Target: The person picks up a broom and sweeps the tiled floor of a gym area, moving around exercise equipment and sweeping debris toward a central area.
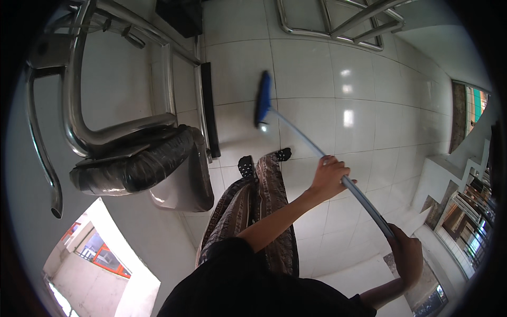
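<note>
I grip a long pale-blue handle [301, 136] with both hands. My left hand [330, 177] is closed around its middle. My right hand [406, 256] clasps its upper end at the lower right. The handle ends in a blue broom head [262, 99] that rests on the white tiled floor [317, 68] ahead of my feet. My feet in dark dotted socks [245, 165] stand just behind the broom head, under patterned trousers [253, 206].
A chrome-framed chair [79, 127] with a black plastic-wrapped seat [137, 164] stands close on the left. A second metal frame [343, 24] is at the top right. Steps [449, 169] and a doorway lie on the right.
</note>
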Demonstrator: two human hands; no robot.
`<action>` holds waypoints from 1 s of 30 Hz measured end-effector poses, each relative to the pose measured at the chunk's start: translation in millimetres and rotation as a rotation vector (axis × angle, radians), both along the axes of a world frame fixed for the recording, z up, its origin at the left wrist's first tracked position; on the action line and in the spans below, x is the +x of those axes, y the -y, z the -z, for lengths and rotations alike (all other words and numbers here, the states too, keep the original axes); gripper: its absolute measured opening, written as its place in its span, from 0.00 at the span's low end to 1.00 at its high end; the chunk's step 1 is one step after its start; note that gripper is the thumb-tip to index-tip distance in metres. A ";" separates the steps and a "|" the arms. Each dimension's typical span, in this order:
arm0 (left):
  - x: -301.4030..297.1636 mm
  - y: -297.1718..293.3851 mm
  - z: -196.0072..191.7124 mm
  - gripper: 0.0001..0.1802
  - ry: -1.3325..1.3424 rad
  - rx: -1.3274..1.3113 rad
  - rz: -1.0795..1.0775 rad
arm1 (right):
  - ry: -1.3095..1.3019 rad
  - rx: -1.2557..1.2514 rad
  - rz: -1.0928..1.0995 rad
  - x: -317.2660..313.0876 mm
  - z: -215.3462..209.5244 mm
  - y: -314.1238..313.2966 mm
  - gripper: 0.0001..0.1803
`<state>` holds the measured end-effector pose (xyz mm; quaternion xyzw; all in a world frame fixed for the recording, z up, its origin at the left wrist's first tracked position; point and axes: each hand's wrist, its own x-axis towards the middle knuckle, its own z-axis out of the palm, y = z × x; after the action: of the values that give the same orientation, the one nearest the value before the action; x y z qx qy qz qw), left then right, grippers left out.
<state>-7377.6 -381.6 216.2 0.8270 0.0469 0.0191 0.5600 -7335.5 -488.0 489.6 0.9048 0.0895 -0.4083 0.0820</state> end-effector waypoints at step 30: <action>145.5 -195.9 173.3 0.35 -0.417 0.719 -0.184 | 0.033 0.685 0.257 109.3 370.2 -132.7 0.13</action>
<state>-7232.1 -185.7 42.9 0.9481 0.2231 -0.0837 0.2105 -7226.2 -355.3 119.4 0.8900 0.1052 -0.3469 -0.2766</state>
